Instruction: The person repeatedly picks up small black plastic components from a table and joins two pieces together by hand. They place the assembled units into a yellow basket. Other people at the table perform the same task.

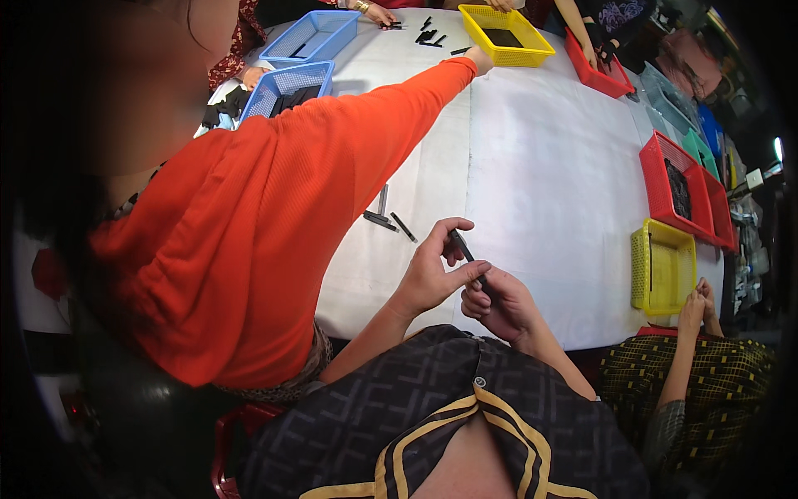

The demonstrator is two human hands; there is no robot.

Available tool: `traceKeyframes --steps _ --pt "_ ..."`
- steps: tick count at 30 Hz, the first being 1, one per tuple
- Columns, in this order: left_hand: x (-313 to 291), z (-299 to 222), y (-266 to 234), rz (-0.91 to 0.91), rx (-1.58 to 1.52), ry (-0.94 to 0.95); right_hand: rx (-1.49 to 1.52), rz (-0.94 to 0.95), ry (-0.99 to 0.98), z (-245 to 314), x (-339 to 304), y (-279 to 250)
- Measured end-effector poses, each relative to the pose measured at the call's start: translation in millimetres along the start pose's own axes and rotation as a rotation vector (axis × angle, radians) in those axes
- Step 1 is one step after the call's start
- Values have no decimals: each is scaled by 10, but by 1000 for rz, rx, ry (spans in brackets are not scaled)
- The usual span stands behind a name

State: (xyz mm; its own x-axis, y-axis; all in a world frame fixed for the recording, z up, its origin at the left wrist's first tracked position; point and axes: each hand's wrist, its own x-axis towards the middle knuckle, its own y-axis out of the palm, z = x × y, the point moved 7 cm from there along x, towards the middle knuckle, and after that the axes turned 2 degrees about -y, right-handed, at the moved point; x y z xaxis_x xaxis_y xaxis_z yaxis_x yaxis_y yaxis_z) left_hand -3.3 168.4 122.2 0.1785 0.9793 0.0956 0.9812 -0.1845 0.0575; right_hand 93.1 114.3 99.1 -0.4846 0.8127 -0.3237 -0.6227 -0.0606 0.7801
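Between my two hands, over the near part of the table, a slim black stick is held at a slant. My left hand curls round it, with the index finger at its upper end and the thumb reaching to my right hand. The lower end sits in the closed fingers of my right hand. Whether the stick is a pen or another tube-shaped part cannot be made out. Just left of my hands, several similar dark sticks lie loose on the white table.
A person's orange sleeve stretches across on my left to a yellow basket. Blue baskets stand far left. Red baskets and another yellow basket line the right edge. Another person's hands are at lower right.
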Motion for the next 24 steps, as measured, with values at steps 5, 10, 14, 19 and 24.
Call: traceKeyframes --steps 5,10,14,19,24 --pt "12 173 -90 -27 -173 -183 19 33 28 -78 5 -39" --pt "-3 105 8 -23 -58 -25 27 11 -1 -39 7 -45" --pt "36 202 -93 -33 -135 -109 30 57 18 -118 50 -119" --pt "-28 236 -16 33 -224 -99 90 56 99 -116 -18 -40" --pt "-33 76 101 42 -285 -83 -71 -22 -10 12 -4 -47"
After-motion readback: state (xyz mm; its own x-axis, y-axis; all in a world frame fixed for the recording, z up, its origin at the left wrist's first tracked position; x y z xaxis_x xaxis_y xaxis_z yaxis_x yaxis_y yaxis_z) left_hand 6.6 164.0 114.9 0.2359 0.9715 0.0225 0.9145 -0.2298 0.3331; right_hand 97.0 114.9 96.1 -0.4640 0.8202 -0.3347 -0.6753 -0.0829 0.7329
